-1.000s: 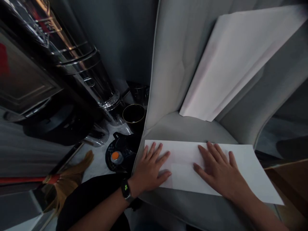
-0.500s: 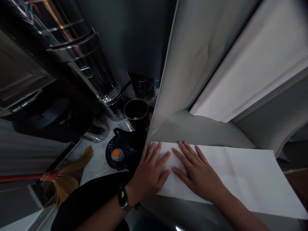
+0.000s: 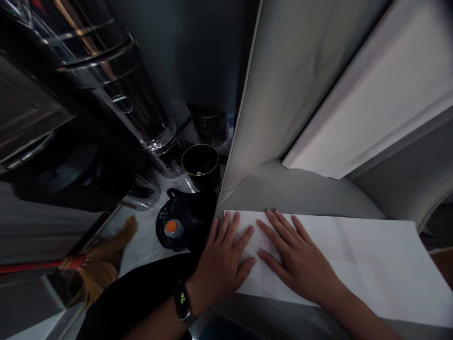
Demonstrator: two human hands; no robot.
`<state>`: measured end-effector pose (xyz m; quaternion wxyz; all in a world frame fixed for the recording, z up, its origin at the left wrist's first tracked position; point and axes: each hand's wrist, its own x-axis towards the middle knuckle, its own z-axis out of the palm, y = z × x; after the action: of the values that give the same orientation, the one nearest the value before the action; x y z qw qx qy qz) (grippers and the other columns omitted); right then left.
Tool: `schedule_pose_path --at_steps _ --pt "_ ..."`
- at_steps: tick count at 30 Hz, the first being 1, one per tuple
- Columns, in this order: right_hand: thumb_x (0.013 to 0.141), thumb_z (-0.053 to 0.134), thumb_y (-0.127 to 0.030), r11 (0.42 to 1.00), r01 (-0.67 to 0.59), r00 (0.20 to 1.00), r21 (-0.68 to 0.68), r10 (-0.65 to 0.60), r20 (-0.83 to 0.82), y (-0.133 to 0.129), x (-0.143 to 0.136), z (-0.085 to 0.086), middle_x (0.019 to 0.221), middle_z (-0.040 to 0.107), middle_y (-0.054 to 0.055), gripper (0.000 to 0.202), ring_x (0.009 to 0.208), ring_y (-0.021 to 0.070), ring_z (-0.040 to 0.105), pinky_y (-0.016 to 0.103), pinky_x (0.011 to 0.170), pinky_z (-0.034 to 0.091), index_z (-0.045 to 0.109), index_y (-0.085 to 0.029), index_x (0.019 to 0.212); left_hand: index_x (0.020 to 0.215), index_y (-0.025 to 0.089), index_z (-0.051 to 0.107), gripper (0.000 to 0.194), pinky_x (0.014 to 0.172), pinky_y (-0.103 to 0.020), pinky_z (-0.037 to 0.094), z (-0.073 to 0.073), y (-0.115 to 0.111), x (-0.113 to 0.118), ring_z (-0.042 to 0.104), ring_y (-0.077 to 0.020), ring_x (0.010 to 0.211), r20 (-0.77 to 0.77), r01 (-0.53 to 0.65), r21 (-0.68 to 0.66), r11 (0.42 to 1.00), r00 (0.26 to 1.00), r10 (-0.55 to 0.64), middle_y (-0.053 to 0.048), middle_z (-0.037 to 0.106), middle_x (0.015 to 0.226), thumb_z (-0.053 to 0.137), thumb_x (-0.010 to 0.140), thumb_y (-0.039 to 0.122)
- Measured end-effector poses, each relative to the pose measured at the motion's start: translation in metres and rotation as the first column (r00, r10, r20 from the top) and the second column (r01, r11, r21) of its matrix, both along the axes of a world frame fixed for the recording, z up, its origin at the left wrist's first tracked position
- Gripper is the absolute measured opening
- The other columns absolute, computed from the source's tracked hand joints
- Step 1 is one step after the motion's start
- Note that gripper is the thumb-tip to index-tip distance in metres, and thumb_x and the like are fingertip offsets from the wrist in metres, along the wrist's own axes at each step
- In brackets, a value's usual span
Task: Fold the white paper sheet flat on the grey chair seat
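Observation:
A white sheet of paper [image 3: 361, 264] lies flat on the seat of a grey chair [image 3: 304, 193]. My left hand [image 3: 224, 257], with a black wristband showing green digits, rests flat with fingers spread on the sheet's left end. My right hand [image 3: 295, 257] lies flat right beside it, palm down on the paper, fingers apart. Neither hand grips anything. A second white sheet [image 3: 371, 108] leans against the chair's backrest.
Left of the chair, on the floor, stand a black cup with a gold rim [image 3: 200, 165], a dark container [image 3: 209, 125], a dark bag with an orange button [image 3: 173, 226] and shiny metal vessels [image 3: 116, 89]. A broom with a red handle [image 3: 95, 259] lies at the lower left.
My right hand has slid left across the paper from its middle until it lies next to my left hand. The view has shifted slightly; my left hand stays on the sheet's left end.

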<state>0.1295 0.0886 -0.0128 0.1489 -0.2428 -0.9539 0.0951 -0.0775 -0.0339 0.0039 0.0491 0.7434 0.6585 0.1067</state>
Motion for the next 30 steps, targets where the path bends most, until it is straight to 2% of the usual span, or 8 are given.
schedule_pose_path --at_steps 8,14,19,30 --pt "0.108 0.046 -0.051 1.000 0.011 1.000 0.014 -0.011 0.011 -0.001 -0.001 0.002 0.170 0.036 0.014 0.068 0.158 0.0323 0.031 0.059 0.126 0.028 0.028 -0.023 0.167 0.165 0.019 0.034 0.066 0.122 -0.065 0.032 -0.001 0.002 -0.001 0.019 -0.0407 0.161 -0.021 0.007 0.035 0.999 1.000 -0.006 -0.021 0.027 0.172 0.050 0.106 0.046" --pt "0.109 0.044 -0.050 0.988 0.147 0.989 0.052 -0.148 0.018 -0.007 0.003 0.005 0.167 0.041 0.015 0.074 0.156 0.0307 0.036 0.059 0.124 0.030 0.013 -0.021 0.170 0.162 0.019 0.040 0.061 0.122 -0.064 0.033 -0.004 0.007 -0.005 0.024 -0.0410 0.160 -0.015 0.010 0.079 0.997 1.000 -0.009 -0.019 0.028 0.172 0.051 0.106 0.039" --pt "0.109 0.043 -0.053 0.973 0.217 0.974 0.079 -0.221 0.045 -0.008 0.010 0.007 0.166 0.042 0.016 0.075 0.154 0.0322 0.038 0.059 0.123 0.032 0.014 -0.021 0.170 0.161 0.020 0.042 0.059 0.122 -0.063 0.033 -0.006 0.010 -0.005 0.026 -0.0408 0.159 -0.009 0.011 0.100 0.995 1.000 -0.010 -0.017 0.027 0.173 0.051 0.105 0.036" --pt "0.108 0.042 -0.056 0.962 0.272 0.961 0.010 -0.272 0.041 -0.008 0.019 0.001 0.167 0.040 0.015 0.077 0.155 0.0352 0.036 0.064 0.123 0.030 0.011 -0.023 0.171 0.155 0.016 0.049 0.058 0.121 -0.064 0.034 0.004 0.013 0.004 0.031 -0.0420 0.157 -0.019 -0.022 0.086 0.996 1.000 0.024 -0.021 0.034 0.169 0.055 0.099 0.032"
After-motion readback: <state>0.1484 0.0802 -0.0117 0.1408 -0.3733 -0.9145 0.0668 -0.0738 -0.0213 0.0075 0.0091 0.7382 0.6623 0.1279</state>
